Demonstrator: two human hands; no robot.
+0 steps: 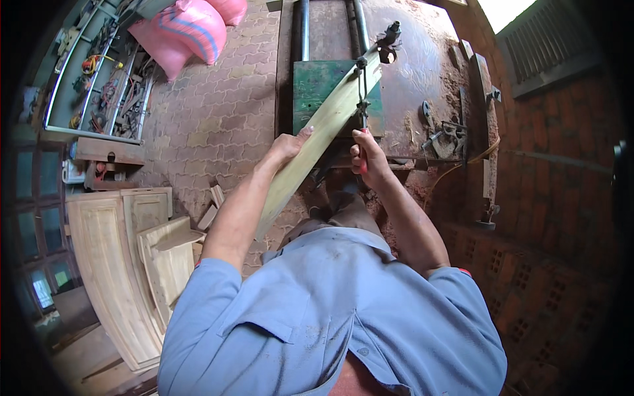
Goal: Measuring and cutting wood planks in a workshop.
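My left hand (290, 146) is closed on the edge of a long pale wooden board (323, 127), thumb on top. The board slants from beside my left forearm up over a green metal plate (310, 92). My right hand (371, 158) is wrapped round the red handle of a dark metal clamp (362, 104). The clamp's thin bar lies along the board's right side near its far end. Just past that end stands a dark machine spindle (389, 41). How tightly the clamp bears on the board cannot be made out.
The worktable (419, 72) carries sawdust and metal tools (449, 138) at its right. Two metal rails (304, 30) run behind the plate. Wooden panels (109, 264) lean at the left, below a tool shelf (99, 72). Pink sacks (188, 33) lie on the paved floor (211, 112).
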